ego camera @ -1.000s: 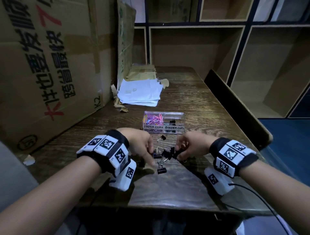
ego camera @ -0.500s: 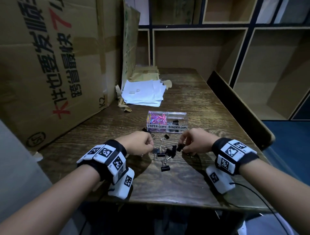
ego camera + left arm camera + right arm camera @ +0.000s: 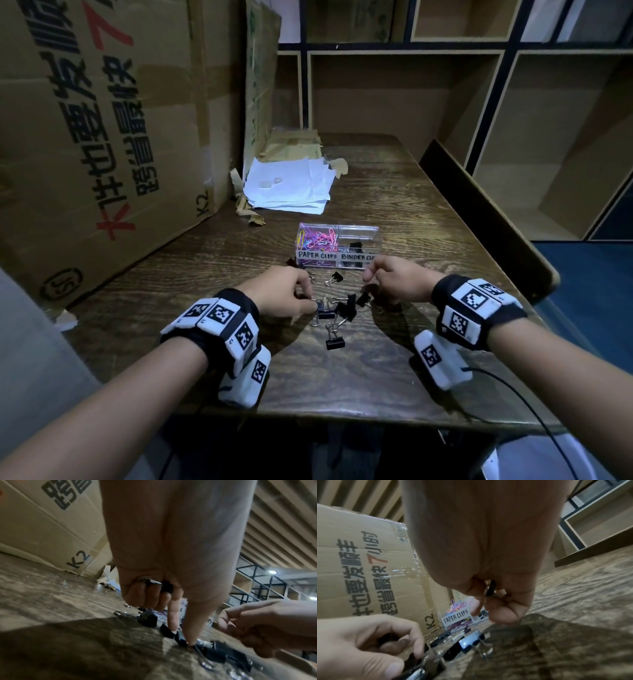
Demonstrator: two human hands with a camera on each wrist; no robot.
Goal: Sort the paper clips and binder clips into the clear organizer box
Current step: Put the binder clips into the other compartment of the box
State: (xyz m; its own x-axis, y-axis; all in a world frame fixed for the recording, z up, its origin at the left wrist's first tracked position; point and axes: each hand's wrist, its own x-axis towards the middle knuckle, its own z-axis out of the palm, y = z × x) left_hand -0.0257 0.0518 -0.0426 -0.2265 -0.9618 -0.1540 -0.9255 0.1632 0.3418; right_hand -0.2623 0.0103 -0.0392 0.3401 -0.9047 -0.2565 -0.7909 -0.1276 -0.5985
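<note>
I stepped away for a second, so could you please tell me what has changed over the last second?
The right hand has lifted off the pile of binder clips toward the organizer box, gripping a binder clip. The left hand has shifted slightly forward and now pinches a clip in the pile, with another clip curled in its fingers. The box, papers and cardboard box stayed put.

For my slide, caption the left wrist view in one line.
Left hand grips one black binder clip in curled fingers while thumb and forefinger reach for another binder clip on the table.
</note>
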